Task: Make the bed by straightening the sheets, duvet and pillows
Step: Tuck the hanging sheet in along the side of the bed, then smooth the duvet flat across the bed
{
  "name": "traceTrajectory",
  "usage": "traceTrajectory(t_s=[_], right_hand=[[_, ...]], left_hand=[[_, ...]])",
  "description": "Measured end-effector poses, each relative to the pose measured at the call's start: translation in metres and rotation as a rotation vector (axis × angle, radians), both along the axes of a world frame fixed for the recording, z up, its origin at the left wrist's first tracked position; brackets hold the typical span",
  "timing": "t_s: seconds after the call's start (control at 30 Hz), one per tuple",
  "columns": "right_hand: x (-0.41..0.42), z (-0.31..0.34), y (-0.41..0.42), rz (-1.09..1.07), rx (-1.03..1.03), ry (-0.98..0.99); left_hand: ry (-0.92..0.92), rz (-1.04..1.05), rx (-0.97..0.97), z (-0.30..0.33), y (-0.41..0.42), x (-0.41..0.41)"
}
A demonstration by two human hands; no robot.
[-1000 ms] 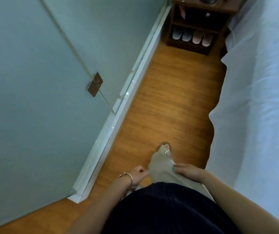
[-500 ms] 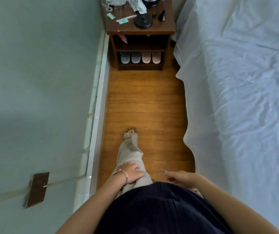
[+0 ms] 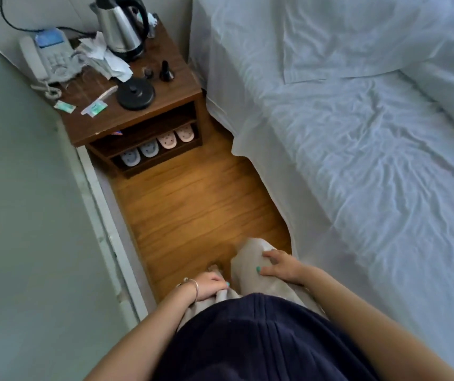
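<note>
Wall (image 3: 14,215): grey-green, closing off the left side; a white skirting board (image 3: 104,229) runs along its foot.
Nightstand (image 3: 176,86): dark wood, in the corner between wall and bed, touching or just beside the bed's edge.
Nightstand top: telephone (image 3: 47,59) at the left, crumpled papers (image 3: 102,59) beside it, steel kettle (image 3: 121,26) at the back, its black base (image 3: 136,93) standing apart at the front, small sachets (image 3: 93,108) near the front edge.
Lower shelf: four slippers (image 3: 157,145) in a row, two bluish, two pink.
Floor (image 3: 192,204): a narrow wooden strip between skirting board and bed; nothing lies on it ahead of the person.
Left hand (image 3: 209,284): bracelet at the wrist, fingers curled on the beige trouser cloth (image 3: 247,273) at the thigh; grasping nothing of the bed.
Right hand (image 3: 280,265): laid flat and loose on the raised knee, holding nothing.
Sheet (image 3: 371,174): white, heavily creased, covering the bed on the right, its edge hanging unevenly to the floor just beside the person's leg.
Pillow (image 3: 357,37): white, rumpled, at the head of the bed.
Duvet: a white fold at the far right edge may be it; cannot tell.
</note>
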State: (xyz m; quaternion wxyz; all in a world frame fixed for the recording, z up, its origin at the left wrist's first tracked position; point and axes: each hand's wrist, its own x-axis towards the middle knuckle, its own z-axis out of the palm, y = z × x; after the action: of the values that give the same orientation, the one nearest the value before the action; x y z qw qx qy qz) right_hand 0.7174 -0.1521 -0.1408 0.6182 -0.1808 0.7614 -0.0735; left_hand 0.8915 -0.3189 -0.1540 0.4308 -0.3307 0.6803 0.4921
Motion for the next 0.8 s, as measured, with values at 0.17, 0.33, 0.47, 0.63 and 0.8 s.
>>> traceTrajectory(t_s=[0.17,0.33,0.47,0.63,0.8], right_hand=[[-0.061,-0.016,-0.061,-0.044,0.054,-0.142],[-0.165,-0.018,-0.14,-0.146,-0.005,-0.119],[-0.233,-0.01,-0.183,-0.128,0.014,-0.137],[-0.296,-0.014,-0.215,-0.209,0.063,-0.123],[-0.346,-0.022,-0.255,-0.423,0.113,-0.07]], left_hand=[[-0.035,-0.078,0.005,-0.014,-0.071,-0.083],[-0.074,-0.148,-0.102,-0.012,-0.147,-0.181],[0.025,-0.154,-0.196,0.006,-0.2,-0.265],[0.137,-0.159,-0.21,0.007,-0.271,-0.371],[0.164,-0.332,-0.174,-0.005,-0.326,-0.477]])
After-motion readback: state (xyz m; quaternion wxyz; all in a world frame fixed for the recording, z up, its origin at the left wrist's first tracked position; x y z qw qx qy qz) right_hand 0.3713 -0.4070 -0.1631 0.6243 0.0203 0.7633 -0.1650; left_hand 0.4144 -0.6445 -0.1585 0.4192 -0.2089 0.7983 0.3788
